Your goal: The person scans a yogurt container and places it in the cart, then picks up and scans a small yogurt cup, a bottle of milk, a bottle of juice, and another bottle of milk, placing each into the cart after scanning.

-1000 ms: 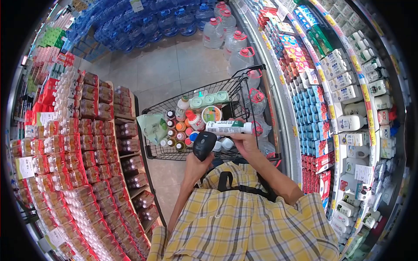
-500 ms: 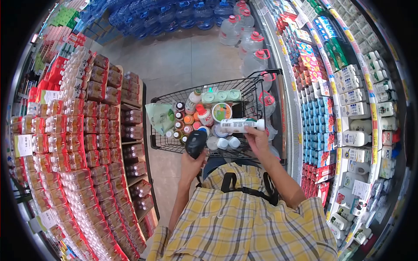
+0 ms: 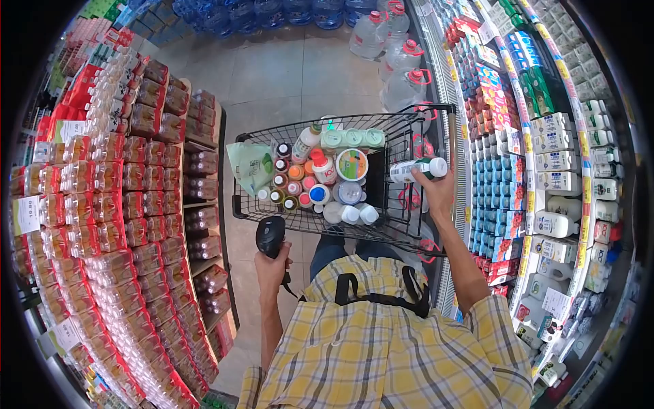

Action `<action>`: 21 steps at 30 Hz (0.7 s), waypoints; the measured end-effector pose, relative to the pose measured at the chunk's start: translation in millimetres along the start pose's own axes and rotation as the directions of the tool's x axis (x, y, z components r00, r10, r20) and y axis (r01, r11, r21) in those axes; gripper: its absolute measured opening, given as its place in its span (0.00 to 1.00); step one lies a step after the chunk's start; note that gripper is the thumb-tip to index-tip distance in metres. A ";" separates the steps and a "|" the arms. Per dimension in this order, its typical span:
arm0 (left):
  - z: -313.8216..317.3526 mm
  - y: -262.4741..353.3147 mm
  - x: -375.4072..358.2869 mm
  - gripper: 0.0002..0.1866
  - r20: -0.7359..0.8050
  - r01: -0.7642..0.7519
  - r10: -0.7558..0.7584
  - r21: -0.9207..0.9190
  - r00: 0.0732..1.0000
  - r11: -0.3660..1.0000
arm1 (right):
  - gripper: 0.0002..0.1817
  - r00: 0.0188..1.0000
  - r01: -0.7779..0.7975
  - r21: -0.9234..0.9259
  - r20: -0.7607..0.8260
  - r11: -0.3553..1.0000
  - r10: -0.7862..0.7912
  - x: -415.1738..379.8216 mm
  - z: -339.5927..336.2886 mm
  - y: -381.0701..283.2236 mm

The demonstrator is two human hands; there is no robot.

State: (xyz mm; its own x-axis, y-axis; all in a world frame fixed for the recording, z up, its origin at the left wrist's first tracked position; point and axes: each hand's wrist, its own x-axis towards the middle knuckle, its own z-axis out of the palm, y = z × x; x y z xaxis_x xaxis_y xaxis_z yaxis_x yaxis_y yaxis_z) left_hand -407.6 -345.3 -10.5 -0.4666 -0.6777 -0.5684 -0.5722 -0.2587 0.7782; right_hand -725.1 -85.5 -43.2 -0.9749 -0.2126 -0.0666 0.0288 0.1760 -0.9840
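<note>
My left hand (image 3: 274, 267) is wrapped round the handle of a black handheld barcode scanner (image 3: 271, 235), off the near left corner of the cart. In my right hand (image 3: 434, 192) is a white bottle (image 3: 418, 169), lying on its side above the cart's right end, its white cap pointing right. Between the hands stands a black wire shopping cart (image 3: 402, 235). It holds several bottles, among them a white one with a red cap (image 3: 324, 170), a tub with a green and orange lid (image 3: 352, 164), a pack of pale green-topped containers (image 3: 353, 138) and a pale green bag (image 3: 251, 169).
Stacked red-banded drink packs (image 3: 102, 198) rise on the left. A refrigerated shelf of milk bottles and cartons (image 3: 558, 174) runs along the right. Large clear water jugs (image 3: 403, 88) stand beside it, with blue water bottles (image 3: 293, 12) at the far end of the tiled floor (image 3: 286, 75).
My right hand has carried the white bottle rightward and up, from over the cart's contents to its right end. My left hand and the scanner have moved left, away from the cart.
</note>
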 end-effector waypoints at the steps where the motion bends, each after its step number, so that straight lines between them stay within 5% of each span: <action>1: -0.9 -1.3 -0.9 0.14 0.000 0.006 -0.006 -0.002 1.000 1.000 | 0.27 1.000 0.017 -0.034 0.001 0.999 -0.017 4.7 0.7 8.8; 8: -13.9 -9.8 -7.8 0.11 -0.037 0.010 -0.011 -0.026 0.999 1.000 | 0.26 0.998 0.052 -0.259 0.034 0.965 -0.045 11.7 34.8 43.3; 19: -36.1 -19.8 -13.8 0.11 -0.107 0.042 -0.045 -0.026 0.993 0.999 | 0.27 0.971 0.036 -0.286 0.236 0.958 0.034 7.6 154.0 54.3; 21: -39.2 -20.1 -15.4 0.11 -0.121 0.052 -0.055 -0.034 0.991 0.998 | 0.28 0.954 0.154 -0.278 0.291 0.948 -0.070 9.2 180.7 48.9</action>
State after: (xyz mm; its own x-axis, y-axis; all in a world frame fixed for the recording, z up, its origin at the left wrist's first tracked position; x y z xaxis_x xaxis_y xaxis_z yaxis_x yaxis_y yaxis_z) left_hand -362.5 -356.7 -7.0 -0.3495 -0.7403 -0.5742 -0.5721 -0.3167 0.7565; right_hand -692.7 -252.6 -121.9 -0.8678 -0.4950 -0.0433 -0.1839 0.4010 -0.8974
